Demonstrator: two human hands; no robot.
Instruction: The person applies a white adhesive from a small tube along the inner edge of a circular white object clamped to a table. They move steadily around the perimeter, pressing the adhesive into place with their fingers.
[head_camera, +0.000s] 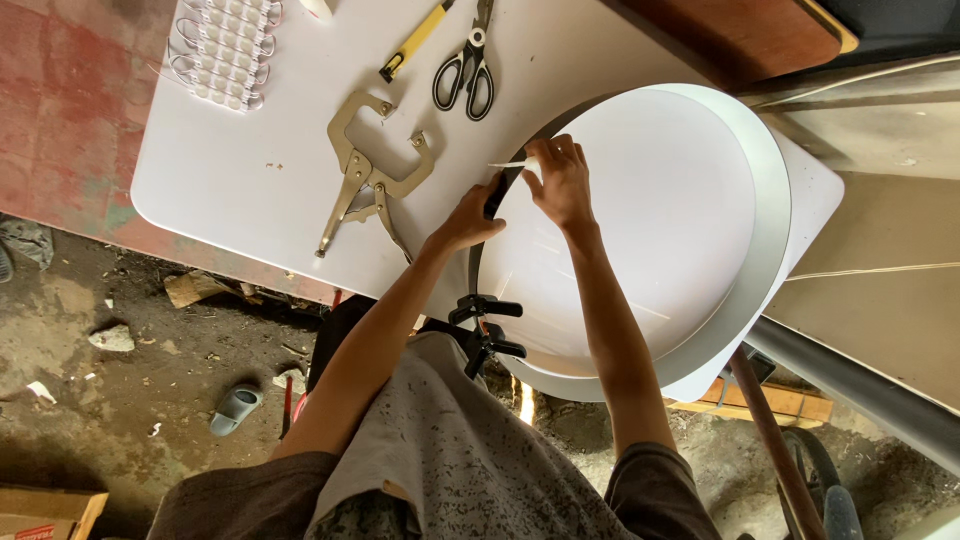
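Head view: both hands work at the dark rim of a big white round sign shell (640, 215) on the table (250, 170). Left hand (470, 218) fingers grip the rim; right hand (560, 180) pinches a thin white strip (508, 165) just above it.

Both your bare arms reach forward and slightly toward each other, elbows bent near your torso, forearms extended away from you. Your left hand (468, 215) lies palm-down with the fingers curled and the thumb pressing forward. Your right hand (560, 185) sits just beside it, wrist straight, back of the hand up, fingertips (535, 155) pinched together.
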